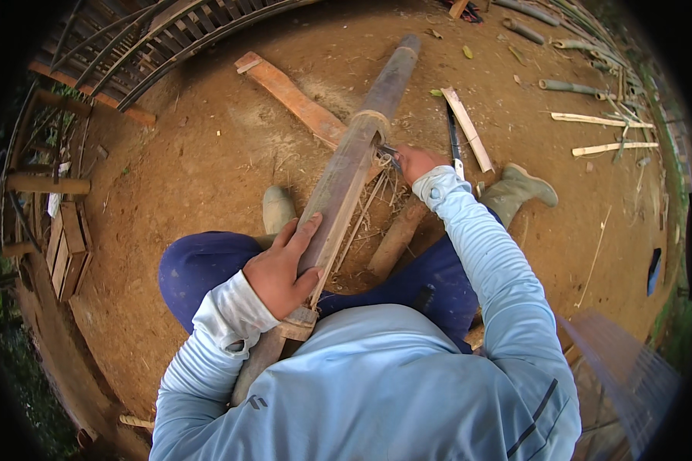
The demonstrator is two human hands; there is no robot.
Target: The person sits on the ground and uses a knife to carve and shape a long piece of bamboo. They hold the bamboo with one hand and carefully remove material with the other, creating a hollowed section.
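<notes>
A long brown bamboo pole [335, 180] slants from my body toward the far ground, with pale raised node rings and a cut, straight edge along its right side. My left hand [281, 269] lies on the near part of the pole, fingers spread, thumb toward the cut edge. Beyond it, my right hand [421, 161] is closed around a small metal-bladed tool [390, 152] at the pole's right side, by a notch just below a node. The tool's handle is hidden in the fist. A wooden block [298, 324] sits under the pole's near end.
Fibre shavings [392, 192] and a thick log [397, 237] lie under the pole. An orange-brown plank [296, 96] lies beyond. A long dark blade [453, 131] lies beside a pale split strip [469, 127]. Bamboo lengths [569, 86] lie far right; a slatted bench [184, 31] stands far left.
</notes>
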